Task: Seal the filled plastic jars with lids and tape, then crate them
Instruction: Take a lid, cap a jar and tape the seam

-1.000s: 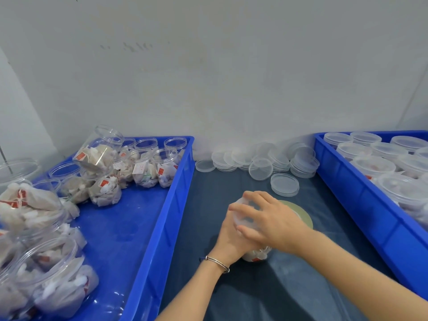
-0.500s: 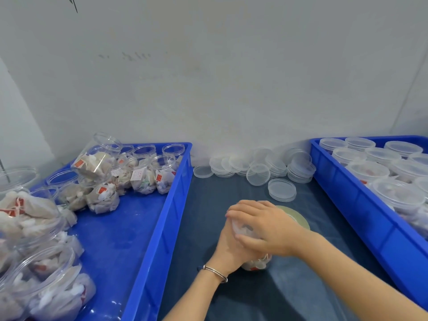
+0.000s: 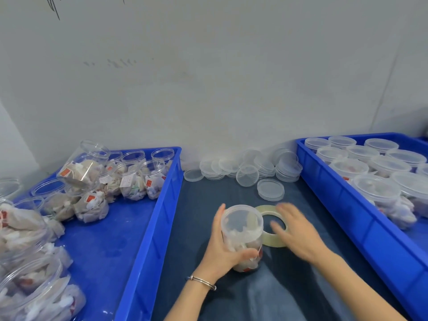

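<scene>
Dark mat [image 3: 289, 295]: two blue crates [image 3: 148, 228], one lidded jar [image 3: 243, 230].

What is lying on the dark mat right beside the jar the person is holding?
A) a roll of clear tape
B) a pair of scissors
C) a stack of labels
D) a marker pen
A: a roll of clear tape lies flat just right of the lidded jar, under the right hand.

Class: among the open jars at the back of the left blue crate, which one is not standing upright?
The tilted jar at the left end of the group: it leans on the jars beneath it, open mouth aimed up and right. The other jars stand upright.
</scene>
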